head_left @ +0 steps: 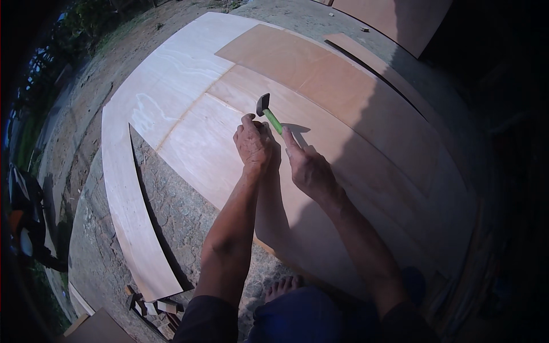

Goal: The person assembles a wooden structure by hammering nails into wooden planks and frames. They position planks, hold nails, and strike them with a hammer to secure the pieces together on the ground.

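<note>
My right hand [311, 171] is wrapped round the green handle of a hammer [273, 120], index finger laid along it. The dark metal head is raised a little above the plywood, just beyond my left hand. My left hand [253, 143] is closed low over the wood, its fingertips pinched together; whatever they hold, if anything, is hidden. Under both hands lies a pale plywood sheet [189, 163]. A longer strip of plywood [246, 86] lies on top of it, and a browner panel [286, 57] lies along the far side.
A narrow plywood offcut [128, 200] runs along the left over rough concrete. Wood scraps [154, 308] are piled at the lower left. Another strip [372, 66] and a large sheet [394, 20] lie beyond. My bare foot [283, 287] stands by the near edge. Shadow covers the right.
</note>
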